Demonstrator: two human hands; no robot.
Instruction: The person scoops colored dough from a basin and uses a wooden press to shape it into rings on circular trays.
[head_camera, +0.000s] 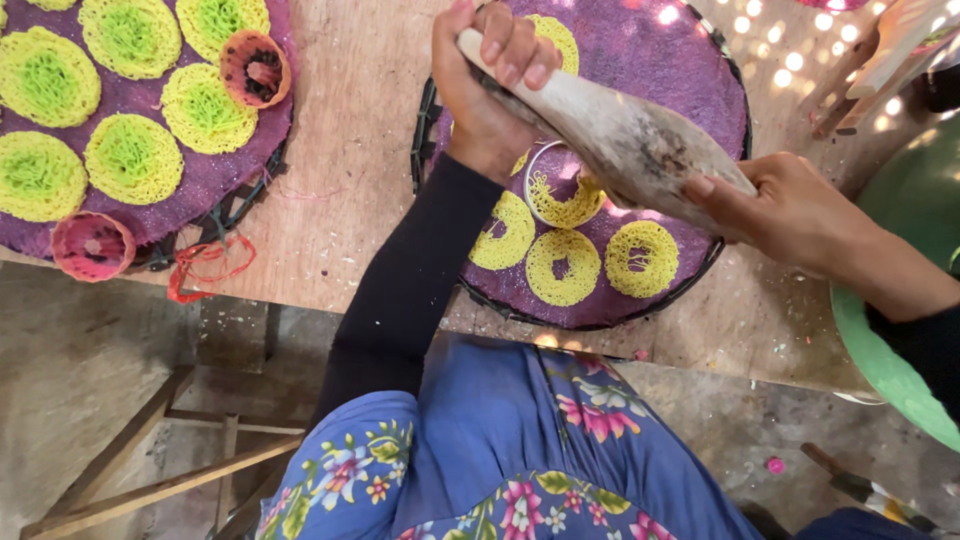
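Head view, one item in hand: a cloth piping bag (615, 135), off-white and stained, cone-shaped, held above the purple round tray (690, 75) at the middle of the tabletop (345, 140). Its long axis runs on a diagonal, narrow twisted end up toward the far edge of the table and to the left, wide end down to the right and toward the near edge. Left hand (490, 90): fingers closed around the narrow upper end. Right hand (780, 205): fingers and thumb closed on the wide lower end. Beneath the bag, a thin ring mould (545, 180) lies on the tray with a yellow lace round part-formed inside it; three finished yellow lace rings (563, 267) sit near the tray's near rim. Second purple tray (215, 180) at the table's left end, carrying yellow-and-green lace rounds (130, 158) and two small red mesh cups (93, 246). Surface: bare worn wooden board, speckled with coloured spatter, red string (205, 265) near its front edge. Green basin (900, 340) at the right edge. Below: grey concrete floor (90, 360), wooden frame legs, dappled sunlight at the far right corner.
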